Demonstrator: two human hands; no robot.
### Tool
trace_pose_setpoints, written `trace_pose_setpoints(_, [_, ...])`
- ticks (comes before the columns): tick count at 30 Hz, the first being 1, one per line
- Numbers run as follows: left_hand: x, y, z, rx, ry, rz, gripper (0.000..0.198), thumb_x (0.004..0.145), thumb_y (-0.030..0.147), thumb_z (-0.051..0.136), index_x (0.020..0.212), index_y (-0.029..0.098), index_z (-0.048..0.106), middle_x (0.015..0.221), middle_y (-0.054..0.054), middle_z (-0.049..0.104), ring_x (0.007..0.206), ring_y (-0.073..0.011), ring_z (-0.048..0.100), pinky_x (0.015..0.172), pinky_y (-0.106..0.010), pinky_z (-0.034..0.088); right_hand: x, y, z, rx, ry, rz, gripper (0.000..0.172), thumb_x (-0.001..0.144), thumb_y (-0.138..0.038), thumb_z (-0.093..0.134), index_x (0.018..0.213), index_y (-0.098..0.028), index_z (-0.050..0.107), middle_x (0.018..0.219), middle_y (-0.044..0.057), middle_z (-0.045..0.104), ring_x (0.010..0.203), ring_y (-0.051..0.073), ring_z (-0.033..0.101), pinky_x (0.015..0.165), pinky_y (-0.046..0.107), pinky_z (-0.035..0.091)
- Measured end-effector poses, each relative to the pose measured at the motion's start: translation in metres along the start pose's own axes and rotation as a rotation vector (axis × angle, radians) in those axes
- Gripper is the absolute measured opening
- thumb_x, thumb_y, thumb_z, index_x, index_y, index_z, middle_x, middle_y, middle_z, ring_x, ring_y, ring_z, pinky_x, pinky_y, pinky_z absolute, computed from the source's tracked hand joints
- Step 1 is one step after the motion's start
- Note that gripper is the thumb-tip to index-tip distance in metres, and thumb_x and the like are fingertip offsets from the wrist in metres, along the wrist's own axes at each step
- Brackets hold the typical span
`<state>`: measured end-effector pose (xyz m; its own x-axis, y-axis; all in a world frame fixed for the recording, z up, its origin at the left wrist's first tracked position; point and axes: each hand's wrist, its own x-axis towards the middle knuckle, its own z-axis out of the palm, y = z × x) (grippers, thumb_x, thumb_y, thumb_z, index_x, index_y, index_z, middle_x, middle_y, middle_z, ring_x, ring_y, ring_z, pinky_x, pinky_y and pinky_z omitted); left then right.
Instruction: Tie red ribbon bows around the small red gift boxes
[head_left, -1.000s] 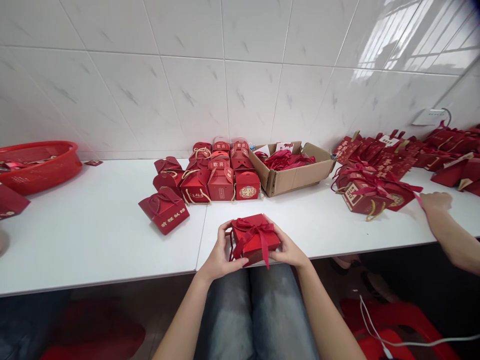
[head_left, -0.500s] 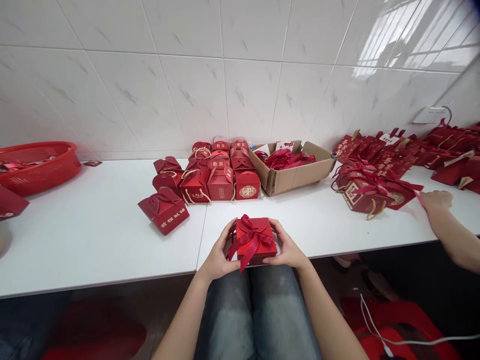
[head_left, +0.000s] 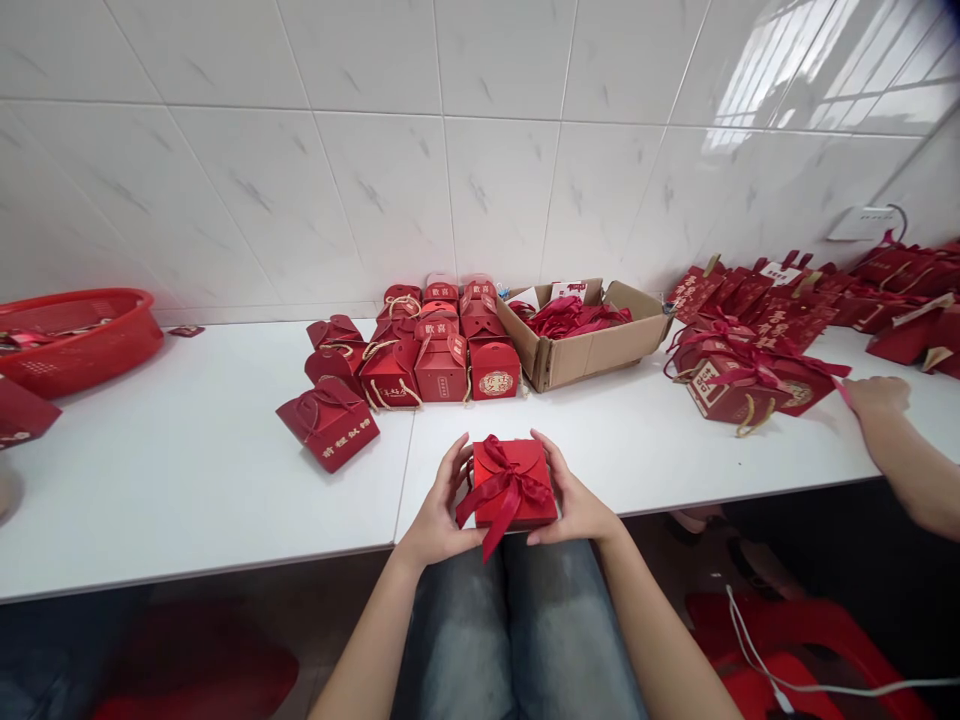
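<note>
Between my two hands is a small red gift box [head_left: 491, 456] with a dark red ribbon [head_left: 512, 488] tied in a bow on its top. My left hand [head_left: 442, 512] grips its left side, the thumb along the near lower edge. On the opposite side my right hand [head_left: 576, 500] holds it, thumb also near the front edge. The box is at the table's front edge, over my knees. Whether its underside touches the table is hidden. Farther off, a red gift box with gold lettering [head_left: 330, 425] leans at an angle on the table.
Stacked red gift boxes [head_left: 441, 365] stand by the wall, beside a cardboard box [head_left: 592, 355] of red ribbons. A red plastic basket [head_left: 90, 345] is at far left. At right, another person's hand [head_left: 879, 395] pulls a ribbon near more red boxes [head_left: 724, 390].
The box between my hands tilts slightly, its top turning more toward me, and my fingertips rise a little above its far edge. The other person's hand stays nearly in place.
</note>
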<state>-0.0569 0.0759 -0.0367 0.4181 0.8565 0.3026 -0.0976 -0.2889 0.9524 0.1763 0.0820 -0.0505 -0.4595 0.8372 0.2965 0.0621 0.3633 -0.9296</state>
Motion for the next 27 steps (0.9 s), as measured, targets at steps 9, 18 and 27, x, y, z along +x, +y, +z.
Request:
trace_pose_setpoints(9, [-0.0008,0.0002,0.0,0.023,-0.042,0.042,0.103,0.066,0.02,0.079,0.144,0.039,0.014,0.155,-0.01,0.013,0.139,-0.031,0.028,0.11,-0.045,0.035,-0.0004,-0.0016,0.0048,-0.094,0.099,-0.061,0.106,0.053,-0.03,0.085,0.138,-0.028,0.023,0.144,0.013,0.028,0.132,0.028,0.035,0.111,0.044,0.03])
trace_pose_setpoints(18, [-0.0028,0.0016,0.0015,0.057,-0.027,0.053,0.103,0.068,0.02,0.077,0.145,0.039,0.012,0.155,-0.01,0.015,0.138,-0.0296,0.03,0.11,-0.043,0.036,0.0004,-0.0058,0.005,-0.066,0.086,-0.075,0.103,0.055,-0.029,0.084,0.137,-0.029,0.022,0.146,0.012,0.026,0.133,0.027,0.034,0.11,0.043,0.032])
trace_pose_setpoints(27, [-0.0022,0.0021,0.0021,0.102,-0.009,0.048,0.103,0.065,0.02,0.079,0.144,0.038,0.016,0.156,-0.01,0.012,0.137,-0.0314,0.033,0.11,-0.044,0.036,-0.0014,-0.0023,0.0048,-0.121,0.115,-0.088,0.104,0.057,-0.028,0.083,0.14,-0.031,0.02,0.148,0.011,0.021,0.134,0.028,0.032,0.11,0.044,0.032])
